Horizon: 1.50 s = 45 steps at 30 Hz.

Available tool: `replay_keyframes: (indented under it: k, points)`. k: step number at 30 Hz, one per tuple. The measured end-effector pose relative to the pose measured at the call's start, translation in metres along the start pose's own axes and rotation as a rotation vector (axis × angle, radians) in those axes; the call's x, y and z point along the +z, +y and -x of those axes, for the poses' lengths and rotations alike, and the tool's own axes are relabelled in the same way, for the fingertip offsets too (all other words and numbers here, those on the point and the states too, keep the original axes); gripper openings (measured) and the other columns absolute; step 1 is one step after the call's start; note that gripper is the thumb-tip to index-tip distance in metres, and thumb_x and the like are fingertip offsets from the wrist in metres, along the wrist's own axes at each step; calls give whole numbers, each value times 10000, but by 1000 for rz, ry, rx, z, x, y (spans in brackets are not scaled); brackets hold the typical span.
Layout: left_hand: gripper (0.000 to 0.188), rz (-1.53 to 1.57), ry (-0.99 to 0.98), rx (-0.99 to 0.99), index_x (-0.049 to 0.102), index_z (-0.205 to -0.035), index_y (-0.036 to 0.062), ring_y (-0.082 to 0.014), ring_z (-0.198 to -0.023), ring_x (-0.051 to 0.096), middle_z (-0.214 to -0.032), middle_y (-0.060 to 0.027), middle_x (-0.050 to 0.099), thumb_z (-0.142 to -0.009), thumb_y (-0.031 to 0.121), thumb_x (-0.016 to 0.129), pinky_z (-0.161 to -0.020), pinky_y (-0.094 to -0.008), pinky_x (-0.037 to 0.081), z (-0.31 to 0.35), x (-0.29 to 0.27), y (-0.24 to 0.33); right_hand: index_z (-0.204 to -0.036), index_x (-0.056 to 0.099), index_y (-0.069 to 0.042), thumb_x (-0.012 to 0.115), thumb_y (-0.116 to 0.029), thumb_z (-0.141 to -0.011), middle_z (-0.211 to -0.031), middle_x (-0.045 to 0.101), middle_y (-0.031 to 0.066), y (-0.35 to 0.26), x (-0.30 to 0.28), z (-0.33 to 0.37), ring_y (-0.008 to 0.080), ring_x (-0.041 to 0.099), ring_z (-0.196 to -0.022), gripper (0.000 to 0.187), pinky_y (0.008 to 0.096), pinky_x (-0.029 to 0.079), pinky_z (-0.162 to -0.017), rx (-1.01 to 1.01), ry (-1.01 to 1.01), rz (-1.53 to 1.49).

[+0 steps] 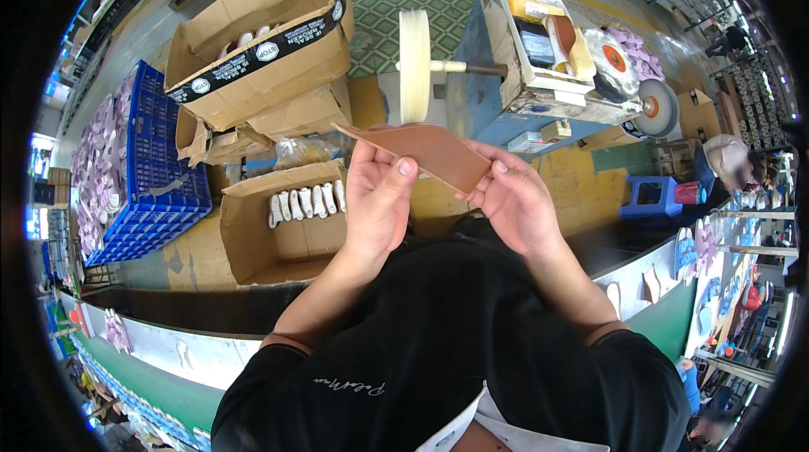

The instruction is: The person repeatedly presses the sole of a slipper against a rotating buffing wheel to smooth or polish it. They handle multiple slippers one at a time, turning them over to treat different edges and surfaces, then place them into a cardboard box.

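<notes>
Plainly, in the head view, the brown piece is up in the air between 2 hands, in front of the black shirt and at the lower end of the white wheel; I cannot tell whether they touch. The left hand has a closed grip on its left part, thumb on top and fingers beneath. The right hand pinches the other end, thumb against fingers, the grip narrowed to the thickness of the piece.

As for progress, this piece is picked up but not yet set down, so its handling seems partway through; whether its edge or surface is finished, I cannot tell. To the left, the lower box holds a row of pale pieces, and the blue crate is heaped with more parts; whether these are done or waiting is unclear.
</notes>
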State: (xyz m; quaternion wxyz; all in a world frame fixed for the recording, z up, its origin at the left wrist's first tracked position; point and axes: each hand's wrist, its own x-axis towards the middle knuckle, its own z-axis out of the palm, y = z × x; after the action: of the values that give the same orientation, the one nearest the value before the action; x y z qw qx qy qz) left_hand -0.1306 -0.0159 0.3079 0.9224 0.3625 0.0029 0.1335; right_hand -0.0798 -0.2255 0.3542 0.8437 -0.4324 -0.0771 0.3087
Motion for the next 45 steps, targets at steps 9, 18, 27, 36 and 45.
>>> replay_keyframes:
  k: [9, 18, 27, 36, 45]
  points:
    - [477, 90, 50, -104, 555, -1500, 37, -274, -1410, 629, -1490, -134, 661, -1129, 317, 663, -1236, -481, 473, 2, 5, 4, -1567, 562, 117, 629, -222, -1156, -1256, 782, 126, 2, -5, 1, 208, 744, -1120, 536, 384, 574, -1041, -1, -38, -44]
    - [509, 307, 129, -267, 545, -1536, 42, -288, -1419, 635, -1500, -119, 670, -1149, 365, 619, -1222, -495, 505, 4, 2, -1, -1520, 639, 50, 687, -93, -1136, -1245, 775, 87, 9, 5, 5, 142, 737, -1075, 413, 319, 588, -996, -182, 50, 404]
    - [492, 271, 112, -303, 551, -1525, 54, -285, -1428, 631, -1488, -112, 674, -1146, 358, 629, -1219, -504, 512, 6, 3, 4, -1313, 811, -66, 826, 52, -919, -1184, 736, 132, -24, 19, 12, 256, 742, -1045, 411, 345, 606, -918, -749, 87, 1225]
    - [452, 67, 138, -333, 605, -1446, 49, -243, -1304, 687, -1390, -108, 718, -1114, 342, 693, -1146, -474, 551, 10, 8, 9, -1144, 863, -78, 876, 38, -864, -1193, 726, 97, -34, 21, 8, 275, 753, -1008, 303, 363, 629, -852, -769, -170, 1289]
    - [432, 22, 171, -348, 618, -1430, 70, -239, -1287, 695, -1373, -91, 725, -1099, 330, 713, -1129, -471, 555, 11, 1, 7, -1024, 796, -9, 867, 61, -867, -1197, 708, 117, -37, 20, 11, 267, 741, -997, 186, 354, 611, -834, -673, -234, 1383]
